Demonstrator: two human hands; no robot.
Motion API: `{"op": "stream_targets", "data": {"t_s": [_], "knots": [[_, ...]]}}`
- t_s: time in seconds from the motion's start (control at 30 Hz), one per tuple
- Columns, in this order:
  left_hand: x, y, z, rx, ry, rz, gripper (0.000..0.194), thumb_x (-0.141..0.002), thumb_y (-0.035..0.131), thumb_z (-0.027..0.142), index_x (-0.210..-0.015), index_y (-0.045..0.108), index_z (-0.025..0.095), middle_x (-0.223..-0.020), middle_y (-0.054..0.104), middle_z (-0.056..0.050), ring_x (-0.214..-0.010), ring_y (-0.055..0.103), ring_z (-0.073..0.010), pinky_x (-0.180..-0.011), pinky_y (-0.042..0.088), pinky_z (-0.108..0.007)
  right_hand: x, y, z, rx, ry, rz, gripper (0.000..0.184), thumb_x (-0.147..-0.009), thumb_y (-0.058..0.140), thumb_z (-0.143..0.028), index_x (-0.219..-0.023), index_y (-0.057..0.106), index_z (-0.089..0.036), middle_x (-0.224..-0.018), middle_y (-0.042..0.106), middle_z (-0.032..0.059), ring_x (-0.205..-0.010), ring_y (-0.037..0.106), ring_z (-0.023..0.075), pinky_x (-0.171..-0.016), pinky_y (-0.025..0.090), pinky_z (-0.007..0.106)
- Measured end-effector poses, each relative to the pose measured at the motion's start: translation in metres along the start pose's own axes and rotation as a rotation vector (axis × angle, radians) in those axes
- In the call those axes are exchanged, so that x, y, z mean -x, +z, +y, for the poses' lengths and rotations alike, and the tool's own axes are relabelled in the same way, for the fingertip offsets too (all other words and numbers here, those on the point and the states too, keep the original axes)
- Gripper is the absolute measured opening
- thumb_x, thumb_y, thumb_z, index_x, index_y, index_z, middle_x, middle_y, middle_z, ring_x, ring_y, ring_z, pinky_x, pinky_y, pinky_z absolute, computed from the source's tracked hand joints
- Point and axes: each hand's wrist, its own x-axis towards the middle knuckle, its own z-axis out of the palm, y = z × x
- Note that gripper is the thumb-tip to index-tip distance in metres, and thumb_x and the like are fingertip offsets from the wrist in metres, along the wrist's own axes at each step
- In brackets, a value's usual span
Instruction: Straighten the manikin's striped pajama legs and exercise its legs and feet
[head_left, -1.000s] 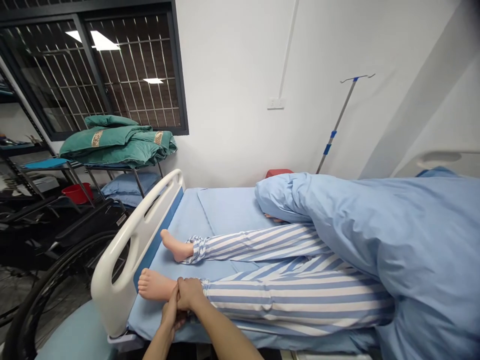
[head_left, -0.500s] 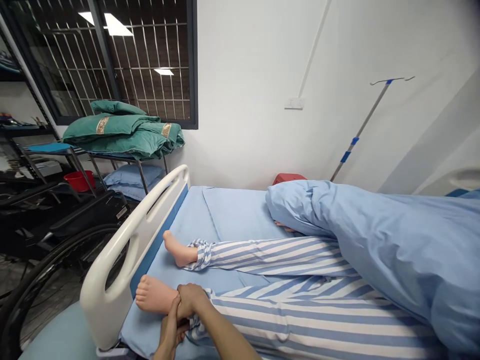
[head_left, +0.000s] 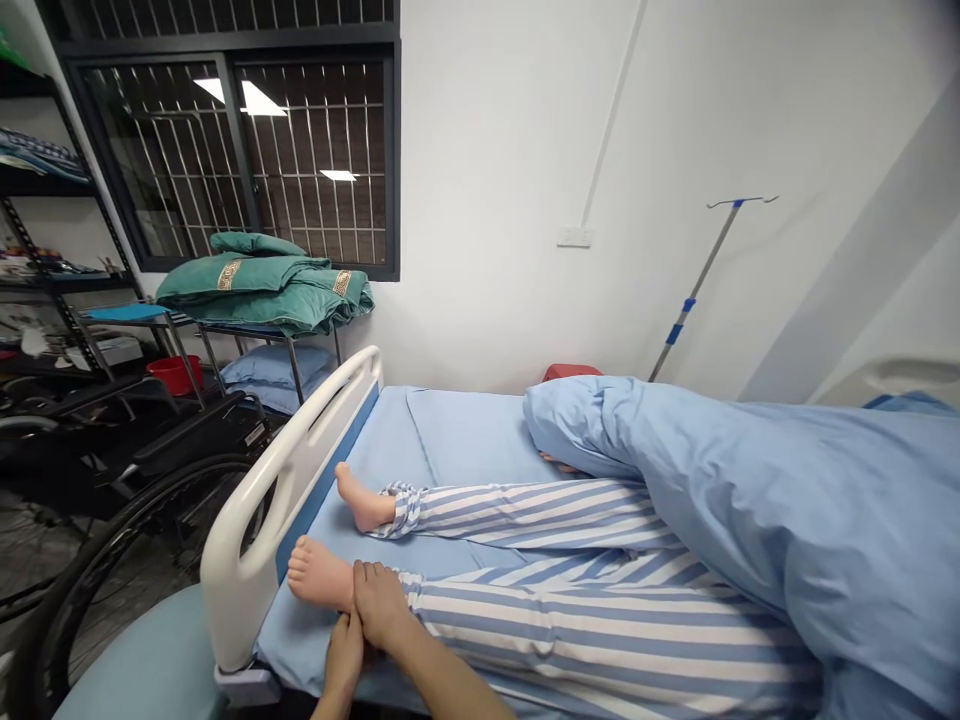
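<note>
A manikin's near foot [head_left: 321,574], smooth and toes up, lies by the foot end of the bed. My right hand [head_left: 381,603] is closed over the top of its ankle, at the cuff of the blue-and-white striped trousers [head_left: 570,630]. From the near side, my left hand [head_left: 346,648] grips low around the same ankle; its fingertips are hidden beneath. Beyond it rests the manikin's far foot [head_left: 365,502], with its trouser cuff bunched up. A light blue quilt [head_left: 720,500] covers the upper legs and what lies to the right.
A white footboard [head_left: 244,560] borders the bed on the left. Past it stand a black wheelchair [head_left: 172,470] and a rack with green folded bedding [head_left: 262,290]. An IV pole [head_left: 697,270] rises behind the bed. A teal rounded surface [head_left: 142,660] sits at lower left.
The view has tilted up slightly, showing more window. My left thumb, earlier raised along the ankle, is now lower. My right fingers lie flatter across the ankle top.
</note>
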Motion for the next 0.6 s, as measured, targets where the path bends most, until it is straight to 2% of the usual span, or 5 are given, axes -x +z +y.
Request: {"op": "stream_targets", "data": {"t_s": [0.1,0.2,0.33,0.47,0.6], "knots": [[0.007,-0.024,0.011,-0.099,0.122,-0.066,0.038,-0.085,0.033,0.039,-0.068,0.060,0.019,-0.076,0.069,-0.010,-0.076,0.066,-0.0235,-0.066,0.049,-0.032,0.007,-0.012,0.006,-0.112,-0.068,0.018,0.046,-0.068,0.058,-0.022,-0.112,0.052,-0.009,-0.110,0.056,0.0157,-0.102,0.051,0.0275,-0.087,0.044,0.038],[0.009,-0.039,0.028,-0.162,0.234,-0.041,0.034,-0.085,0.034,0.037,-0.073,0.061,0.020,-0.082,0.069,-0.008,-0.082,0.065,-0.0223,-0.073,0.047,-0.031,0.008,-0.029,0.013,-0.248,-0.058,0.077,0.031,-0.077,0.050,-0.024,-0.106,0.057,-0.015,-0.115,0.055,0.0114,-0.108,0.048,0.0237,-0.092,0.040,0.033],[0.000,-0.048,0.061,-0.236,0.363,0.025,0.029,-0.084,0.035,0.034,-0.094,0.061,0.022,-0.091,0.069,-0.006,-0.090,0.063,-0.0211,-0.076,0.046,-0.030,-0.005,-0.047,0.023,-0.328,0.046,0.129,0.036,-0.081,0.048,-0.029,-0.114,0.054,-0.017,-0.114,0.056,0.0092,-0.109,0.048,0.0218,-0.095,0.038,0.031],[-0.021,-0.060,0.089,-0.391,0.457,0.167,0.030,-0.085,0.034,0.028,-0.099,0.061,0.023,-0.090,0.067,-0.009,-0.093,0.061,-0.0245,-0.077,0.046,-0.035,-0.030,-0.056,0.034,-0.317,0.117,0.156,0.035,-0.079,0.047,-0.024,-0.113,0.053,-0.015,-0.115,0.056,0.0102,-0.110,0.049,0.0225,-0.094,0.038,0.031],[-0.057,-0.082,0.116,-0.474,0.582,0.246,0.035,-0.085,0.032,0.026,-0.108,0.057,0.018,-0.108,0.062,-0.011,-0.106,0.054,-0.0247,-0.090,0.041,-0.036,-0.061,-0.060,0.042,-0.272,0.134,0.147,0.044,-0.071,0.052,-0.022,-0.114,0.050,-0.012,-0.117,0.055,0.0135,-0.112,0.048,0.0247,-0.096,0.038,0.034]]}}
